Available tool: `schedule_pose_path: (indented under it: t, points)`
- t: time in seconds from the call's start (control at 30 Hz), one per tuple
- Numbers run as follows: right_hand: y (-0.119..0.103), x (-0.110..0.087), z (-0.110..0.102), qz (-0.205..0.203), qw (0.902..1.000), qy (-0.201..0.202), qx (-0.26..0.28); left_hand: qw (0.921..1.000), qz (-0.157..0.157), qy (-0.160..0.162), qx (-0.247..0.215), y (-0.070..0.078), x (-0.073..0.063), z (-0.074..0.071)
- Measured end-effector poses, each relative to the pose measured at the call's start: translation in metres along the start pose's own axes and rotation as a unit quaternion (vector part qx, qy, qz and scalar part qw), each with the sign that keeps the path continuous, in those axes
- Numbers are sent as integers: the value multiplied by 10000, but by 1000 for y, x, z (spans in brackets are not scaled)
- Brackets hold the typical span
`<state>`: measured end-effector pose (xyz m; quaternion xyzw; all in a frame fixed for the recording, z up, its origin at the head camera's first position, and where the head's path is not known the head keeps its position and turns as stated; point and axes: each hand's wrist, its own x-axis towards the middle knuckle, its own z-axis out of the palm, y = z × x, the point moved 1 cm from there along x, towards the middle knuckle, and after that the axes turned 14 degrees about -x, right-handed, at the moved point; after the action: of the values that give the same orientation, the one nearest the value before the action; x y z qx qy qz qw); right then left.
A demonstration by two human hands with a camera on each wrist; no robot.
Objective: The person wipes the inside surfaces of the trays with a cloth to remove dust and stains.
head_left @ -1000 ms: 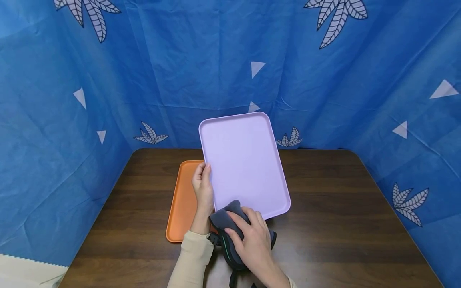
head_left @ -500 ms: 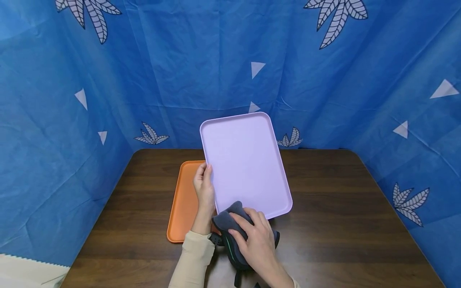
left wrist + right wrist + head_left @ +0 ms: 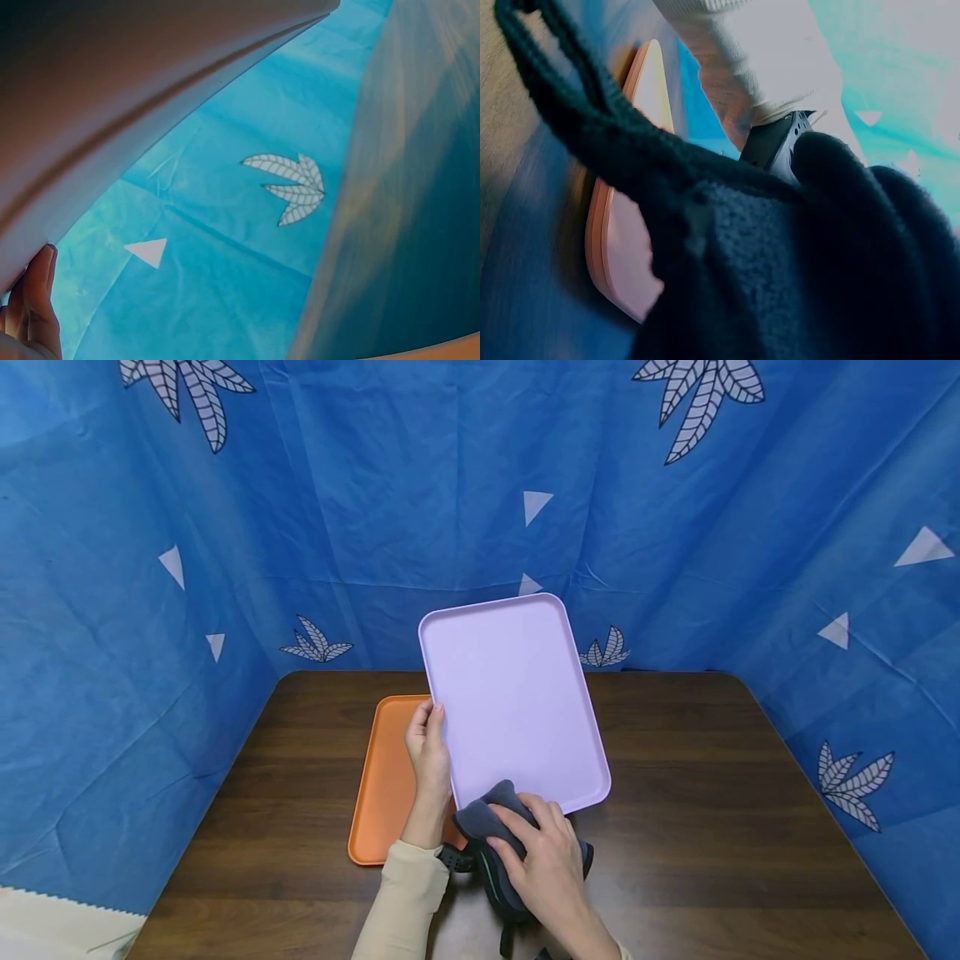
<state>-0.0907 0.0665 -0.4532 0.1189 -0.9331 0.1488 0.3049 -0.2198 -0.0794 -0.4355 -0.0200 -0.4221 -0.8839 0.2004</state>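
A lavender tray [image 3: 517,693] is held up and tilted, its inner face toward the head camera. My left hand [image 3: 427,756] grips its left rim, thumb on the front; the left wrist view shows the tray's underside [image 3: 112,82] above the fingertips [image 3: 41,281]. My right hand [image 3: 547,864] holds a bunched dark grey cloth [image 3: 480,818] with black edging and a hanging loop, against the tray's lower edge. In the right wrist view the cloth [image 3: 757,255] fills much of the picture and hides the right fingers.
An orange tray [image 3: 378,802] lies on the brown wooden table [image 3: 697,793], partly behind the left forearm and lavender tray. A black band [image 3: 456,858] sits at the left wrist. Blue curtains [image 3: 375,510] with leaf prints surround the table's back and sides.
My right hand and the cloth have slid a little to the right along the tray's lower edge. The lavender tray and my left hand have shifted slightly right too.
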Motion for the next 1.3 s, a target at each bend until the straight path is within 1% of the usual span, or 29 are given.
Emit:
schedule_pose_path:
  t: [0.23, 0.5, 0.63, 0.9, 1.1, 1.3]
  points:
    - [7, 0, -2, 129, 9999, 42, -79, 9998, 6, 145, -144, -2, 2, -1]
    - [17, -1, -6, 484, 9985, -126, -228, 9998, 21, 98, -200, 1, 2, -1]
    - [24, -2, -8, 641, 9974, -200, -276, 9999, 15, 96, -141, 2, 1, -1]
    - [48, -1, -12, 931, 9943, -245, -453, 9998, 9, 88, -179, 3, 1, 1]
    - [69, 0, -16, 1161, 9906, -403, -599, 9998, 27, 76, -178, 3, 0, 1]
    - [82, 1, -19, 1252, 9882, -407, -781, 9997, 51, 93, -229, 2, 0, 0]
